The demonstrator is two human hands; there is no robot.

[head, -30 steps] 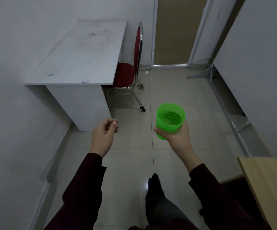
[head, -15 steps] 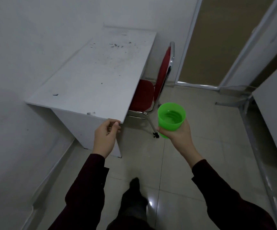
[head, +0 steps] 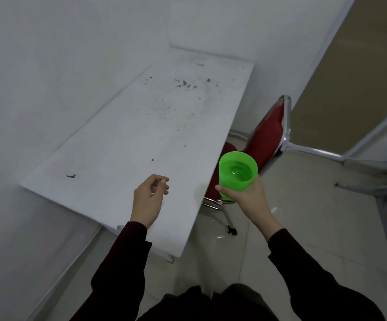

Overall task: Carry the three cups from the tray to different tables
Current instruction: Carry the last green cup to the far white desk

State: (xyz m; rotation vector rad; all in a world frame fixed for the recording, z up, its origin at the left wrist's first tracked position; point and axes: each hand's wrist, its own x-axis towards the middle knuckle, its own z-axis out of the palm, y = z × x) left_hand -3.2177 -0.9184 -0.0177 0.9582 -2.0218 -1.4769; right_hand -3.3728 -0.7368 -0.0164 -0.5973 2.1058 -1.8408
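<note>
Right hand [head: 246, 195] is wrapped around the lower half of the green cup [head: 237, 173], thumb across the near wall, cup upright and held in the air; there looks to be clear liquid inside, well below the rim. Left hand [head: 149, 200] is empty, fingers loosely curled, hovering over the near right part of the white table [head: 130, 140] without touching it. The cup sits just off the table's right edge, over the seat of the red chair [head: 266, 133] tucked under that side. Table stands in a corner, left long edge and far edge against the walls, top scuffed and flecked with dark specks toward the far end; nothing stands on it. Step in hand, as I read it: set this cup down here. To do it well, bring the cup leftward over the right edge before lowering, not down alongside it, so the base doesn't clip the edge. Keep it level the whole way because of the liquid. Land it well in from the right edge and the near corner, flat on the base, then let go by opening the fingers sideways rather than lifting. Left hand isn't needed; keep it out of the path. Tray and other cups are not in view.
</note>
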